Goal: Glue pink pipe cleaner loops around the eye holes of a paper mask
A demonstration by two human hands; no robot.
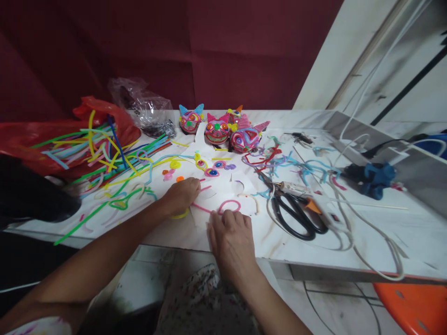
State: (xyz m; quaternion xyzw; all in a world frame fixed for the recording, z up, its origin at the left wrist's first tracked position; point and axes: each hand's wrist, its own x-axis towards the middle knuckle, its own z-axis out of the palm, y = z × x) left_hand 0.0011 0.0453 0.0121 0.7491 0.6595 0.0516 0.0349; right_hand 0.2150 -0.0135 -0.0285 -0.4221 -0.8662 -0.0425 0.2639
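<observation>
A pink pipe cleaner (pixel 230 203) lies on white paper, bent into a loop at its right end. My left hand (pixel 184 193) is closed at the upper left of the paper, and short pink ends show beside its fingertips. My right hand (pixel 232 232) rests at the paper's lower edge with bent fingers touching the pink piece near the loop. Whether either hand pinches the pipe cleaner is hard to see. Beyond the hands sit small eye pieces (pixel 213 172) with blue and red centres. An orange piece (pixel 179 179) lies just past my left hand.
Colourful cat-like heads (pixel 217 129) stand at the back. Bundled pipe cleaners spill from a red bag (pixel 104 116) on the left. Black-handled scissors (pixel 296 218), a glue gun (pixel 324 214) and its cable lie right. A dark object (pixel 35 190) stands at the left edge.
</observation>
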